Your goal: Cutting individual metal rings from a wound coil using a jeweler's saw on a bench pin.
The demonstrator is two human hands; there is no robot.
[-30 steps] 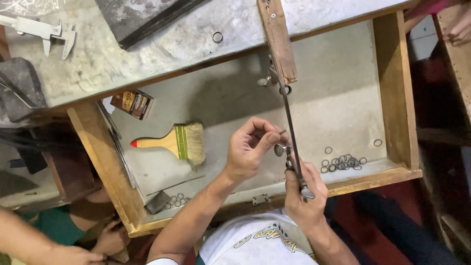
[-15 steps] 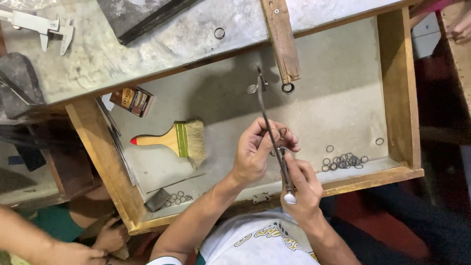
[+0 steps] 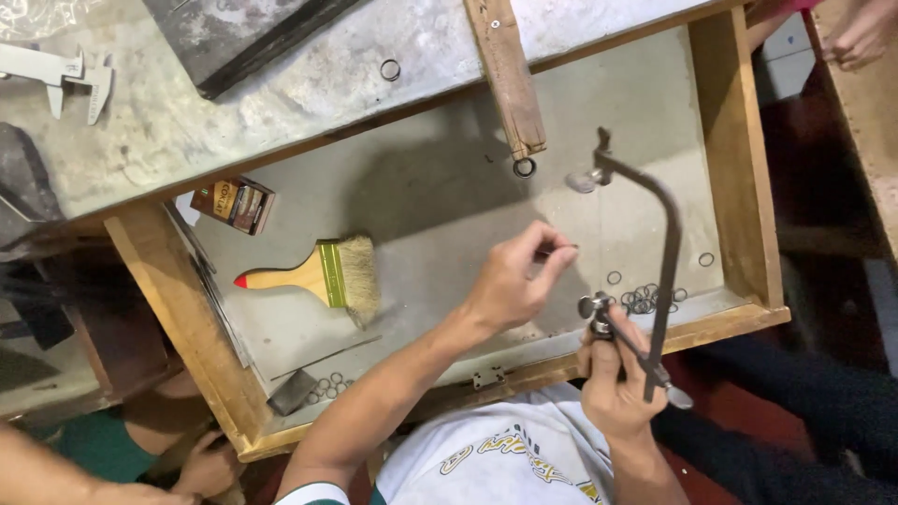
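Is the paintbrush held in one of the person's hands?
No, the paintbrush lies alone on the drawer floor, apart from both hands.

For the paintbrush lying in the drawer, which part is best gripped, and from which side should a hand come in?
Grip the paintbrush by its wooden handle, probably from above. It lies flat on the drawer floor, handle pointing toward the drawer's wooden side, bristles toward the middle. Nothing lies on the handle, and its narrow, tapered shape suits fingers closing across its width.
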